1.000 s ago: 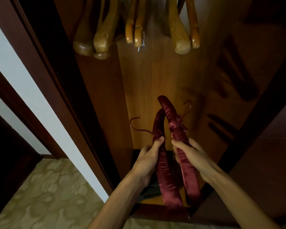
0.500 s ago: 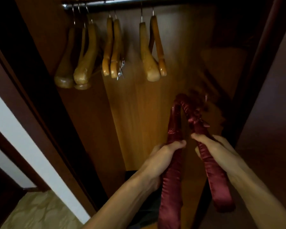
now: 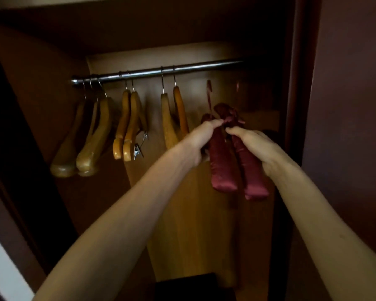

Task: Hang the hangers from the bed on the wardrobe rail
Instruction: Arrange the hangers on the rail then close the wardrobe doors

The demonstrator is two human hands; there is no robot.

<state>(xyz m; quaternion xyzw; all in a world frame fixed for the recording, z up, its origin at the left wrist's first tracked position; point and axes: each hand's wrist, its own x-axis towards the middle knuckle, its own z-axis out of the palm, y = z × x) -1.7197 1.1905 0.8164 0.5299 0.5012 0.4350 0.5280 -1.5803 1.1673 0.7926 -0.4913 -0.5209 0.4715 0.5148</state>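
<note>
The fingers of the left hand are curling round the upper part of one padded hanger covered in dark red satin, thumb and forefinger pinching it near its top where the fabric gathers. The fingers of the right hand are likewise wrapping round a second padded dark red satin hanger, the fingertips closing on its neck just beneath a small ribbon bow. The two hands are almost touching at the hangers' tops, and the padded arms are hanging down below the palms.

A slim hook wrapped in red is pointing up from the pair, just below the shiny metal wardrobe rail and not yet over it; which hanger it belongs to I cannot tell, and the second hook is too dim to make out.

These hangers are probably light, soft-skinned over a stiff core, and the satin is likely slippery, so gripping at the neck close to the hook is giving the best control for steering it over the rail.

Seven varnished wooden hangers are already hanging on the rail to the left, leaving bare rail to the right.
</note>
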